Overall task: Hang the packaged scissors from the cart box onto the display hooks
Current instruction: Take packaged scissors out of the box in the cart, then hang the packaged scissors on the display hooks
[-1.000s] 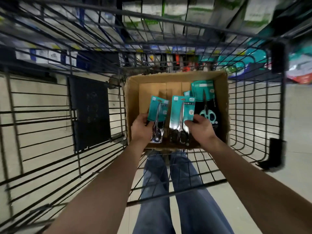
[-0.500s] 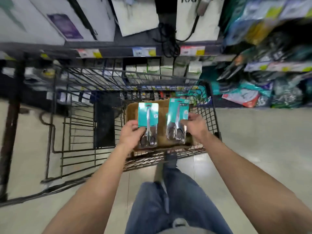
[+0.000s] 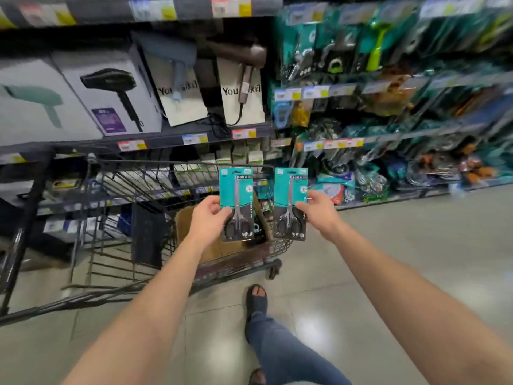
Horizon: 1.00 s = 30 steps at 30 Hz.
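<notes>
I hold two packaged scissors upright in front of me, each on a teal and black card. My left hand (image 3: pixel 208 218) grips the left pack (image 3: pixel 236 204) by its left edge. My right hand (image 3: pixel 316 209) grips the right pack (image 3: pixel 290 204) by its right edge. Below and behind them sits the cardboard box (image 3: pixel 186 229) inside the wire cart (image 3: pixel 144 190). The display hooks (image 3: pixel 374 120) with hanging packaged goods fill the shelving at the upper right, blurred by motion.
Boxed hair dryers (image 3: pixel 111 93) stand on the shelf at the left, above the cart. Tiled floor (image 3: pixel 402 245) stretches to the right of the cart. My leg and sandalled foot (image 3: pixel 256 298) are below the hands.
Both hands lifted a scissors pack each out of the box and raised them above the cart. My view swung up from the cart interior toward the shelves.
</notes>
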{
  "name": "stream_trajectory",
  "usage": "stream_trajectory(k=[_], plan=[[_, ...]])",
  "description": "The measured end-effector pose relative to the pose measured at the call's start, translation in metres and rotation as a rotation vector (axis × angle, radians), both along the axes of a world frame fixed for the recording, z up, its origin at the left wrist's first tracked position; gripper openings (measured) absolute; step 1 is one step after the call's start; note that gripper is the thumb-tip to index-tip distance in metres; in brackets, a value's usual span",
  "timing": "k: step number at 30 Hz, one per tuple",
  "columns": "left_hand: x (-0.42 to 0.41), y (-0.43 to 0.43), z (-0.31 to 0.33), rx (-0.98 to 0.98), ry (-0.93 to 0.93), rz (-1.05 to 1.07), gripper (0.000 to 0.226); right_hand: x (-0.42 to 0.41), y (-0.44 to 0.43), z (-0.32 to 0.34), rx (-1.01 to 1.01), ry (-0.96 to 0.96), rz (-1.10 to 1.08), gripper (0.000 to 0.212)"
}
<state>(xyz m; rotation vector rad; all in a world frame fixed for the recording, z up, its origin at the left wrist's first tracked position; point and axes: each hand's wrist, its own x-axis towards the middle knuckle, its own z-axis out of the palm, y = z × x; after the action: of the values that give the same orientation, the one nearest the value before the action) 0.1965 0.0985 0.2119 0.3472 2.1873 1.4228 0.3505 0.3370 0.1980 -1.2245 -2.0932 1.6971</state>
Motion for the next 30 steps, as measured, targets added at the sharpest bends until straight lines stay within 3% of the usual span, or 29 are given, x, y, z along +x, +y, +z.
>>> stream_trajectory(k=[14,30], plan=[[0.115,0.119,0.145,0.182,0.182,-0.253,0.023,0.150,0.067,0.158,0.259,0.157,-0.217,0.023],[0.269,0.362,0.224,0.257,0.274,-0.344,0.020,0.328,0.287,0.240,0.364,0.222,-0.276,0.017]])
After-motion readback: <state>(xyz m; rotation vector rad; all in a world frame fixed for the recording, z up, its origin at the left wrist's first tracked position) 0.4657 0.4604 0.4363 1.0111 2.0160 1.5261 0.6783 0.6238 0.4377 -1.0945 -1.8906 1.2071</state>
